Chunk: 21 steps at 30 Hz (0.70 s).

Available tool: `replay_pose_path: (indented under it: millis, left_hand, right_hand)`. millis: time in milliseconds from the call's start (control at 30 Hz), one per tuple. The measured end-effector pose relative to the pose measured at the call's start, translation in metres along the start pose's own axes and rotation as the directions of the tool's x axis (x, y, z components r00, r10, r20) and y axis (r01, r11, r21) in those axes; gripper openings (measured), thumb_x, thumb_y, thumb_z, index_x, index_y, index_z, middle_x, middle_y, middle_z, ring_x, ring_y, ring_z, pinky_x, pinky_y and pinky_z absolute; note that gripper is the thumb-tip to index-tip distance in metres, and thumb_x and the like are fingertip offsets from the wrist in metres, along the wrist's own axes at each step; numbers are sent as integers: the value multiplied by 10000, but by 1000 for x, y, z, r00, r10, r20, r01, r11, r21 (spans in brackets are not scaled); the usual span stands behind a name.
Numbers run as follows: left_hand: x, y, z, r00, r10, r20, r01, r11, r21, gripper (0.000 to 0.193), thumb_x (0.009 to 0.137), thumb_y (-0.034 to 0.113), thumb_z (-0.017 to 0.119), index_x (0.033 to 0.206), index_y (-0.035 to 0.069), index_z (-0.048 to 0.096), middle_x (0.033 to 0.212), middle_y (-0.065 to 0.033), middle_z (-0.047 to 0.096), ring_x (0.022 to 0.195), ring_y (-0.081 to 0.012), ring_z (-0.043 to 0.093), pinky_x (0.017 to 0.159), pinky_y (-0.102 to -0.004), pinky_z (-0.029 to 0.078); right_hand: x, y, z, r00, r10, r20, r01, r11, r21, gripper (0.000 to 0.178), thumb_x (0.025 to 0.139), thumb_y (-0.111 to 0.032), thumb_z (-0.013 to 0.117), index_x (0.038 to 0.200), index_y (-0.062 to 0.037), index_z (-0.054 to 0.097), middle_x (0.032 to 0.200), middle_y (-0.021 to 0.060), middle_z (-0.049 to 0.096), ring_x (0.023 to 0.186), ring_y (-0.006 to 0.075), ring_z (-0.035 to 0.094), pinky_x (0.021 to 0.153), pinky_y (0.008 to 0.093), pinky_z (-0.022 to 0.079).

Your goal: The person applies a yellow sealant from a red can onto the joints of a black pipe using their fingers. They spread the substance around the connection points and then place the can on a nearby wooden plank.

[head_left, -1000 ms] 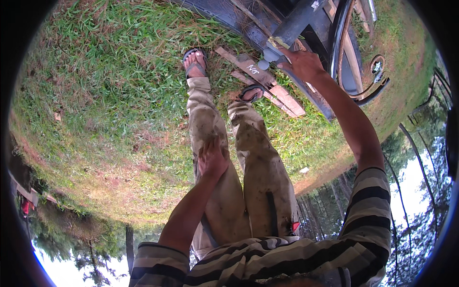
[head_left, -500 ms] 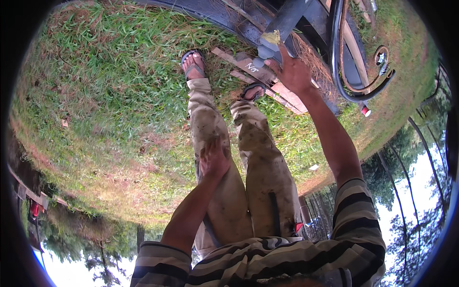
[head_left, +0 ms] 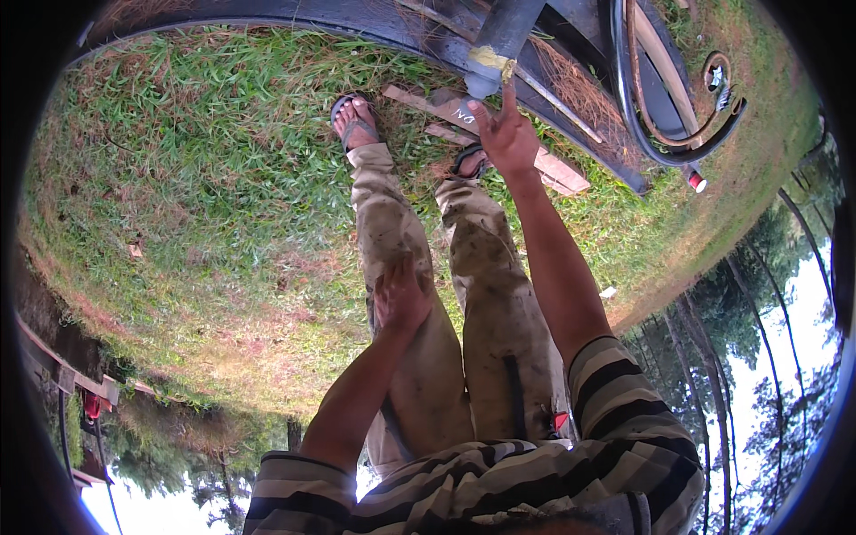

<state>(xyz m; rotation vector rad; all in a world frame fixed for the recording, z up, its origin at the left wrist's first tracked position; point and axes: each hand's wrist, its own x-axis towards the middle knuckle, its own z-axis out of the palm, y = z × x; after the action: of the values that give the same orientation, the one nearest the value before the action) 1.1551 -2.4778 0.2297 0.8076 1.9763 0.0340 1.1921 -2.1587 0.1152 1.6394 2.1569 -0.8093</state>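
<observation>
My left hand (head_left: pixel 400 296) lies on the left trouser leg (head_left: pixel 385 214) just above the knee, fingers apart and holding nothing visible. Stretched forward, my right hand (head_left: pixel 512 138) has its index finger extended and its thumb apart. That fingertip touches, or nearly touches, a yellow band (head_left: pixel 488 59) around the end of a dark grey pipe (head_left: pixel 509 27). The band looks like filler or tape; I cannot tell which. Beyond it the pipe narrows to a grey rounded tip (head_left: pixel 481 85), close to my thumb. The other fingers are partly hidden.
Wooden boards (head_left: pixel 560 171) lie on the grass (head_left: pixel 223 160) by my sandalled feet. A black curved metal tube (head_left: pixel 621 107) and a rusty scroll-shaped bar (head_left: pixel 644 98) stand at the right. A thin rod (head_left: pixel 562 105) rests near dry pine needles (head_left: pixel 571 67). A dark metal edge (head_left: pixel 267 16) runs along the back.
My right hand has shifted left along with the pipe end in view, and more of the yellow band now shows. My left hand stays on the leg.
</observation>
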Motion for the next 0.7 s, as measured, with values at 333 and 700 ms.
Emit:
replay_pose_path:
  millis: [333, 700]
  left_hand:
    - [1, -5, -5, 999, 0, 41, 1, 1000, -13, 562, 887, 232, 672, 1403, 42, 557, 1321, -140, 658, 1301, -317, 578, 1066, -497, 485]
    - [-1, -9, -7, 1000, -9, 24, 10, 998, -59, 544, 892, 217, 667, 1396, 38, 567, 1325, -148, 659, 1281, -330, 590, 1062, -499, 486]
  right_hand:
    - [29, -45, -1, 983, -129, 133, 172, 902, -397, 800, 989, -682, 547, 1622, -219, 391, 900, 182, 768, 848, 421, 758, 743, 535, 603]
    - [-2, -31, -11, 1000, 25, -12, -27, 982, -189, 750, 992, -605, 598, 1617, -246, 392, 822, 219, 754, 760, 459, 738, 683, 572, 582]
